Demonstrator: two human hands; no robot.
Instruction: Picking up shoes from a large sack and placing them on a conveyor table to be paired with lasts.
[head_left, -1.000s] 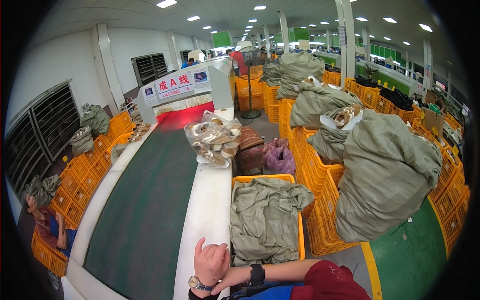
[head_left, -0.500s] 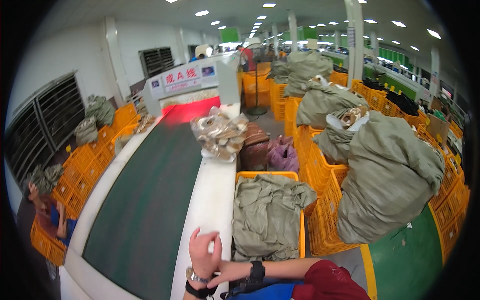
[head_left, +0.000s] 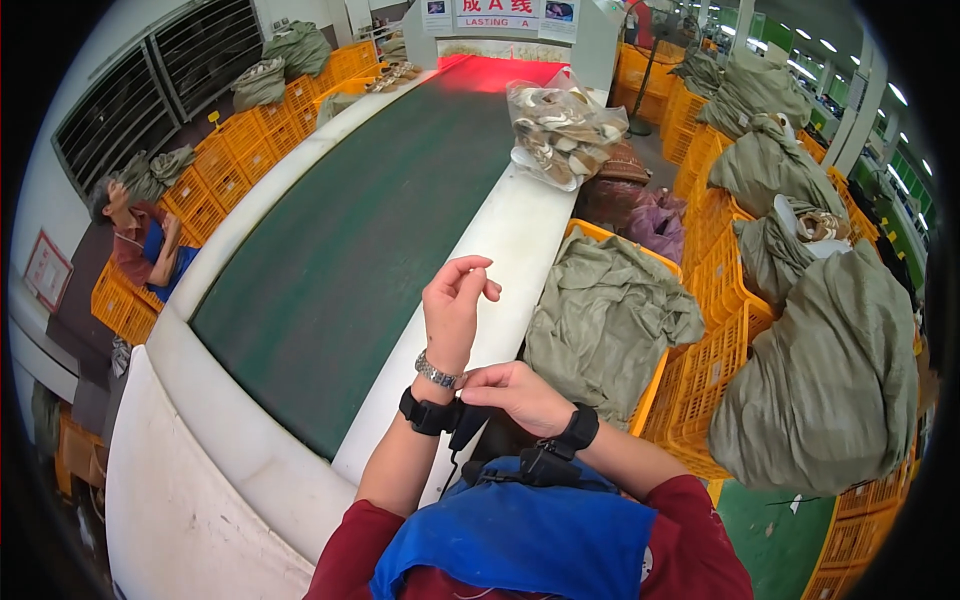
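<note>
My left hand [head_left: 458, 305] is raised over the white conveyor edge, its fingers loosely bent and apart with nothing in them. A metal wristwatch [head_left: 436, 372] circles that wrist, and just below it sits a black wrist strap [head_left: 425, 412] with a small dark device [head_left: 468, 424] and a cable. My right hand [head_left: 520, 397] reaches across to the left wrist. Its thumb and fingers pinch the dark device there; the exact contact is partly hidden. Another black strap [head_left: 578, 428] with a dark unit is on my right wrist.
A green conveyor belt [head_left: 350, 240] runs ahead. A clear bag of shoe parts [head_left: 565, 130] lies on its right edge. Grey-green cloth [head_left: 605, 320] fills an orange crate beside me; a large sack [head_left: 820, 380] and stacked crates [head_left: 715, 385] stand right. Another person [head_left: 140, 235] is at left.
The view has tilted downward, bringing my torso and both forearms into sight. My left hand appears higher in the picture. My right hand has shifted from gripping across the left wrist to pinching the device.
</note>
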